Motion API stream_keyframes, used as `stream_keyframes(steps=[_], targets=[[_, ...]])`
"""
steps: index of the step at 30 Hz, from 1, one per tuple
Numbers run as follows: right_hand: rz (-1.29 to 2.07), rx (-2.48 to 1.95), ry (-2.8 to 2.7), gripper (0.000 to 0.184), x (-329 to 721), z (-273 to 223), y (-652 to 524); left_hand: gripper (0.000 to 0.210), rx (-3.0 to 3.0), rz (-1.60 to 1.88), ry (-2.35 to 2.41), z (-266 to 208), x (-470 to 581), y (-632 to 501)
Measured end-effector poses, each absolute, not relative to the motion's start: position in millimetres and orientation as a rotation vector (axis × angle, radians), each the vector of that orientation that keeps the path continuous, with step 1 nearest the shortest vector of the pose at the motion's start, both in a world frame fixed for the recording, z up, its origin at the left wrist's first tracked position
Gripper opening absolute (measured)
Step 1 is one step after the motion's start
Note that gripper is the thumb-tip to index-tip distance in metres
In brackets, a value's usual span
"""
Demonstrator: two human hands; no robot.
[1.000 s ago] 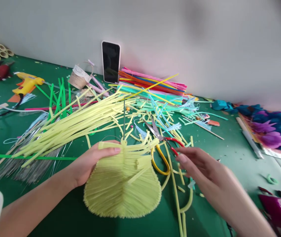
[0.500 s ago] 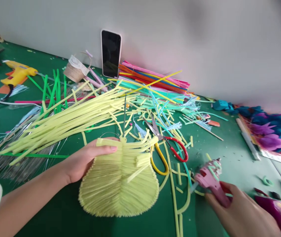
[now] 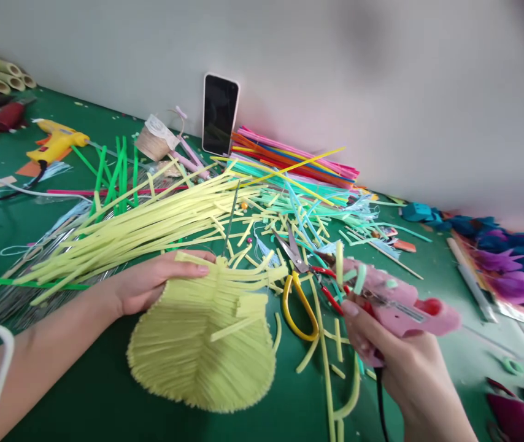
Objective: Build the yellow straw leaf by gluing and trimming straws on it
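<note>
My left hand [image 3: 156, 282] grips a pale yellow-green leaf shape [image 3: 202, 350] built from pipe cleaners, thumb on top at its upper left edge. A thin dark wire stem [image 3: 231, 218] rises from its top. Short cut strips lie on its right half. In my right hand [image 3: 391, 362] is a pink hot glue gun [image 3: 397, 301], its handle wrapped by my fingers and its nozzle end pointing left, with pipe cleaner scraps stuck on it. Scissors [image 3: 301, 313] with one yellow and one red handle lie between the leaf and the glue gun, partly covered by the gun.
A bundle of yellow-green pipe cleaners [image 3: 146, 233] and many cut scraps spread across the green table [image 3: 82, 393]. A phone [image 3: 219, 113] leans on the wall behind coloured pipe cleaners [image 3: 299, 159]. At left lies a yellow glue gun [image 3: 59, 141]; purple and blue petals [image 3: 510, 252] are at right.
The pink glue gun has been lifted from the table at right, turned nozzle-left and brought closer to the leaf. The leaf has shifted slightly left and tilted.
</note>
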State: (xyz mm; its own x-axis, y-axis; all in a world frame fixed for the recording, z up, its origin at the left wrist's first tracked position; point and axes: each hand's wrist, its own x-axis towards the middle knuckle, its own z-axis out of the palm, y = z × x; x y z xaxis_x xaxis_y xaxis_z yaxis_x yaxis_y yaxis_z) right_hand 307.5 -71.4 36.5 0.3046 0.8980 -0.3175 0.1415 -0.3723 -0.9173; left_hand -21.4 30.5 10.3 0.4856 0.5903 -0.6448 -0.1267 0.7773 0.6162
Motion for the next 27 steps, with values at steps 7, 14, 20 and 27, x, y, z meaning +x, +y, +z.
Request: stream_keyframes(steps=[7, 14, 20, 27], targets=[[1.244, -1.835, -0.894, 0.042, 291.7, 12.2, -70.1, 0.027, 0.46, 0.561, 1.01, 12.6, -17.3, 30.7], [1.253, -1.809, -0.911, 0.04, 280.9, 7.8, -69.0, 0.028, 0.461, 0.542, 1.015, 9.3, -19.1, 31.7], [1.252, -1.909, -0.943, 0.043, 278.0, 7.2, -70.4, 0.03, 0.458, 0.512, 0.996, 7.9, -19.3, 32.5], [1.254, -1.911, -0.979, 0.047, 281.2, 1.8, -70.5, 0.03, 0.459, 0.52, 1.007, 9.7, -18.4, 31.8]])
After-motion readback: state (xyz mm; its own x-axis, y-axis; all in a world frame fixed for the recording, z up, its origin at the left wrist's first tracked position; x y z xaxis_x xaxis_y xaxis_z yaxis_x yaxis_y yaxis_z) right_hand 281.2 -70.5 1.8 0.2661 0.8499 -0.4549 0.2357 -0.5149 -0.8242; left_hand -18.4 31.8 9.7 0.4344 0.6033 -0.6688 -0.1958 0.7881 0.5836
